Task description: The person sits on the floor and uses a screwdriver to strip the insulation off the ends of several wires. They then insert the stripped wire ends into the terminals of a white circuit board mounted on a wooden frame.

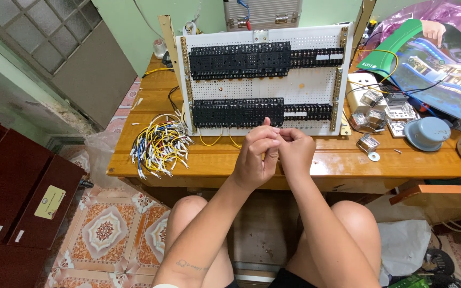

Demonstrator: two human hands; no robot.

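Observation:
My left hand (pixel 257 157) and my right hand (pixel 296 151) are raised together in front of me, fingertips meeting over the near edge of the wooden table (pixel 316 162). Both pinch something small and thin between them; a short yellow bit shows below the fingers, probably a wire. Just behind the hands stands a white perforated panel (pixel 300 85) with two rows of black terminal blocks (pixel 238 113). A bundle of short yellow, white and blue wires (pixel 158 144) lies on the table to the left of my hands.
Clear relay cubes (pixel 372 106), a grey round cap (pixel 428 132), a washer (pixel 373 156) and a glossy folder (pixel 444 69) lie at the right. A metal case (pixel 262 13) stands behind the panel. A dark red cabinet (pixel 17 197) is at the left over patterned floor tiles (pixel 105 229).

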